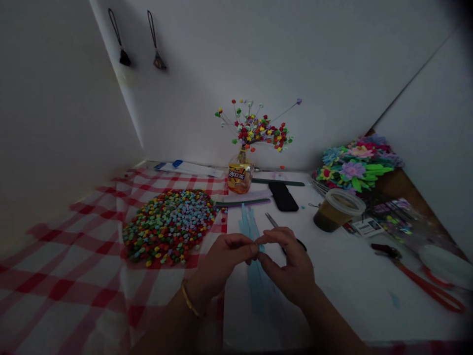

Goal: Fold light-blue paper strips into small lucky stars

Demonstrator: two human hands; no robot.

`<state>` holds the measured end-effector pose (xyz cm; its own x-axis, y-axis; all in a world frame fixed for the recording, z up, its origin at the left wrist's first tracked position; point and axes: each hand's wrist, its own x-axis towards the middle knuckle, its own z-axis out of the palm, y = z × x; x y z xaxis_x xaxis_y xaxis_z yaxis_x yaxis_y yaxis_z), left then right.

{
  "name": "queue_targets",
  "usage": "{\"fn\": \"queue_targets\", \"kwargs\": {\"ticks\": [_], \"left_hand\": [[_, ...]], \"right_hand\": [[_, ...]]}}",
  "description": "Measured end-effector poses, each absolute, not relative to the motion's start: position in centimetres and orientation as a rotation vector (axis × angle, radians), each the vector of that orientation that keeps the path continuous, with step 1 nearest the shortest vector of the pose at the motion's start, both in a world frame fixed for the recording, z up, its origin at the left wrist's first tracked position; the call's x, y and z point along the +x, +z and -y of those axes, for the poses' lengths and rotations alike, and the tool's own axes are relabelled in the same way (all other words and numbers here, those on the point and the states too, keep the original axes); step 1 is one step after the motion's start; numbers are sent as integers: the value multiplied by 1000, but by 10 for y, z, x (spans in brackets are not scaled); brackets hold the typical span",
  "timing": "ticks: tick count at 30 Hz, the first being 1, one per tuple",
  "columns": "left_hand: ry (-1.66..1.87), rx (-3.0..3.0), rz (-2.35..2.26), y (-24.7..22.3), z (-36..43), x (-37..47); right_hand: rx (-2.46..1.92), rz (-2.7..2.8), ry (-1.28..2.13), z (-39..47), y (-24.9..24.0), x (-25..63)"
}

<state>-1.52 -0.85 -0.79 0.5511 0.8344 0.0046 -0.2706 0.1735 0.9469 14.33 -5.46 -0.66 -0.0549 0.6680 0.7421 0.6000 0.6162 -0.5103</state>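
My left hand [225, 259], with a gold bracelet [190, 298] on its wrist, meets my right hand [290, 264] at the fingertips. Thumb and index finger of each are pinched together; whatever small thing lies between them is too hidden to make out. Beneath both hands, light blue paper strips [254, 286] lie lengthwise on the white board [340, 305]. Scissors [272, 220] rest beside the right hand, partly covered by it. Left of the hands is a large heap of small colourful folded stars [173, 222].
A bottle [240, 175] holds star-tipped stems [258, 130]. A black phone [283, 196], a cup of dark liquid [334, 212], pliers [386, 250] with an orange strap [428, 286] and fuzzy flowers [354, 165] are to the right. Red-checked cloth [74, 291] covers the left side.
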Motion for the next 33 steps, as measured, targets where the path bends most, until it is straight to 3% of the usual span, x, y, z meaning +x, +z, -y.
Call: {"fn": "queue_targets", "kwargs": {"ticks": [8,17,24,33], "left_hand": [[902,1182,-632,-5,11,-13],[981,1438,-782,-1,10,-17],[1013,1220,-719,-5,14,-11],[1155,1225,-624,-5,13,-10]], "right_hand": [[-1039,1665,120,56,-10,141],[-1165,1455,696,54,-5,146],[-1142,1268,815,52,-5,145],[-1146,1349,715,55,-6,141]]}}
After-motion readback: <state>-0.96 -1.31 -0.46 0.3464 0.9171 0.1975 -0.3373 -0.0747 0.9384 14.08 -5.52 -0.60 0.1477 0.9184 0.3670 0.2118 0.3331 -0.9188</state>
